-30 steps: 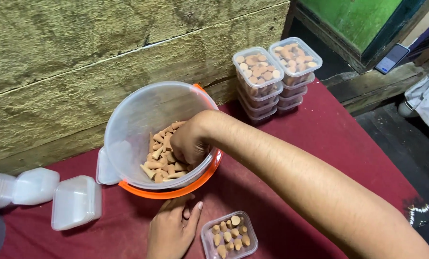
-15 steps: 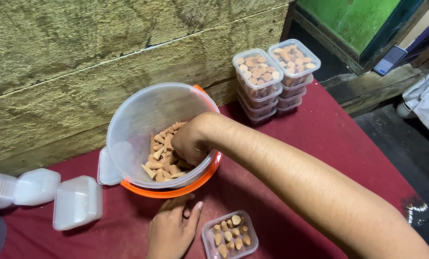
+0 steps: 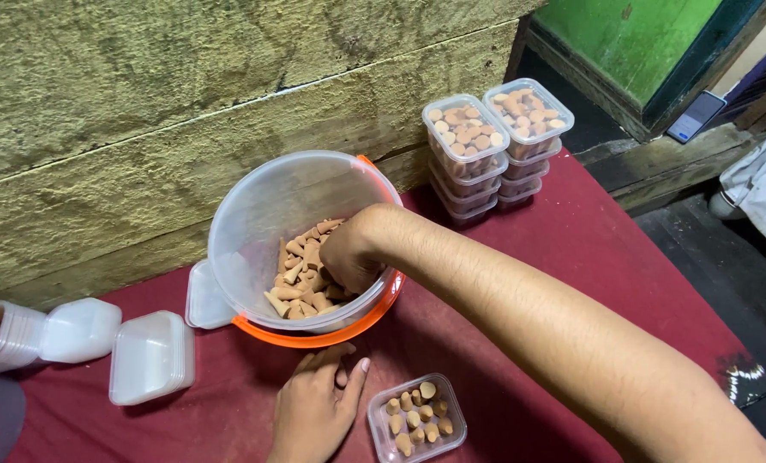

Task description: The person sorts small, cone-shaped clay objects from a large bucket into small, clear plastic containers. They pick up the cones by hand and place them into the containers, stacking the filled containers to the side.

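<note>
Head view: the right hand point(image 3: 348, 257) is buried among tan cones point(image 3: 301, 279) in a clear tub point(image 3: 254, 214) — its fingers hidden, grip impossible to judge. The left hand point(image 3: 314, 407) lies flat and open on the red cloth point(image 3: 571, 249), beside a small half-filled container point(image 3: 417, 417) — both hands placed as a second earlier.

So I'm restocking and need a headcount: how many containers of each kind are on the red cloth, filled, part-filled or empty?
Large clear bucket with cones, right hand in it: 1
Stacks of filled, lidded tubs: 2, tubs per stack unclear
Open part-filled tub beside left hand: 1
Stacks of empty white tubs or lids: at least 3
Total: at least 7 items or stacks
</note>
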